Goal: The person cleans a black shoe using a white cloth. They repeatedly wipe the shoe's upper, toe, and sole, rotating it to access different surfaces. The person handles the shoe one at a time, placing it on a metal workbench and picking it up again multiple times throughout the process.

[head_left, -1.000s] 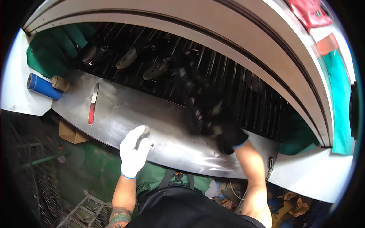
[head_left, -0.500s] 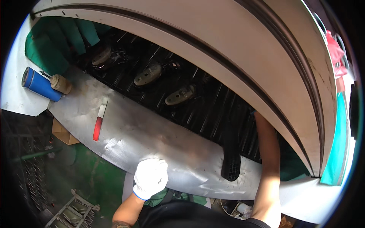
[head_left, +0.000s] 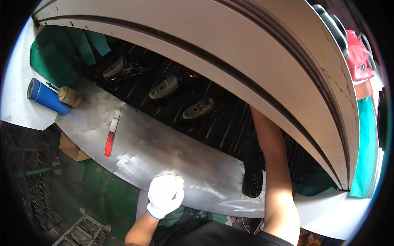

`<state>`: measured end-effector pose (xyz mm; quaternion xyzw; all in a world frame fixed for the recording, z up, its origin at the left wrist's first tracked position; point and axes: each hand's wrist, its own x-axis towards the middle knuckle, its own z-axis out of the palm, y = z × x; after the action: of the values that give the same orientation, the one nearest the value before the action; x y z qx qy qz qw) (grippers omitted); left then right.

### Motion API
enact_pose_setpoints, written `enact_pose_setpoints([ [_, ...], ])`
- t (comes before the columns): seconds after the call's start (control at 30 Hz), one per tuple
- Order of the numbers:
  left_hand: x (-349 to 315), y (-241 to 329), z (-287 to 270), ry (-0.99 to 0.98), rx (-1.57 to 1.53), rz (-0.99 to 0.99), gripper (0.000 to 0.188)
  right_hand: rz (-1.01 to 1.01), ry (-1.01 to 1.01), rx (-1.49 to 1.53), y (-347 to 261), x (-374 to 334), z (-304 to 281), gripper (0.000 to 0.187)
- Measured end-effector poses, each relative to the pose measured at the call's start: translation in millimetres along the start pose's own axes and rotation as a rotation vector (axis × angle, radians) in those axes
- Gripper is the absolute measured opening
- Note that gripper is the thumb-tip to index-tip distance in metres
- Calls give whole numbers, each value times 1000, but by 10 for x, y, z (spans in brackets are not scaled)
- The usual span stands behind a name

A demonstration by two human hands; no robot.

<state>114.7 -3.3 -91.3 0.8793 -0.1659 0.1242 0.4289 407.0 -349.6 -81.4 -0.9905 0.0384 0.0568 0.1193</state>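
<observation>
My left hand (head_left: 166, 197), in a white glove with a blue cuff edge, is closed over the near edge of a bare metal shelf (head_left: 180, 153). Glare on the glove hides whether anything is inside the fist. My bare right forearm (head_left: 274, 158) reaches under a large beige curved cover, which hides that hand and whatever it touches. Beside this forearm a black shoe sole (head_left: 253, 182) with a gridded heel lies over the shelf edge. Three dark shoes on lasts, including a middle one (head_left: 164, 87) and a nearer one (head_left: 199, 109), sit on a black slatted conveyor.
A red-handled knife (head_left: 111, 137) lies on the shelf's left part. Behind it are a blue cylinder (head_left: 47, 97) and a beige nozzle bottle (head_left: 69, 96). The beige cover (head_left: 230, 53) arches overhead. Green cloth flaps (head_left: 53, 57) hang far left. A metal rack (head_left: 84, 229) stands lower left.
My right forearm has shifted left and reaches farther under the cover. My left fist stays in about the same place over the shelf edge. The whole view has shifted slightly.
</observation>
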Motion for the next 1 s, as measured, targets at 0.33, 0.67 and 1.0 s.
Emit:
enact_pose_setpoints([
  [0.33, 1214, -518, 202, -129, 189, -2, 76, -29, -392, 353, 129, -3037, -504, 47],
  [0.67, 2404, -380, 563, -536, -680, -545, 68, 44, -84, 520, 217, -3659, 137, 29],
  [1.0, 49, -73, 23, -572, -1963, -527, 90, 384, 139, 297, 1436, -2558, 134, 36],
])
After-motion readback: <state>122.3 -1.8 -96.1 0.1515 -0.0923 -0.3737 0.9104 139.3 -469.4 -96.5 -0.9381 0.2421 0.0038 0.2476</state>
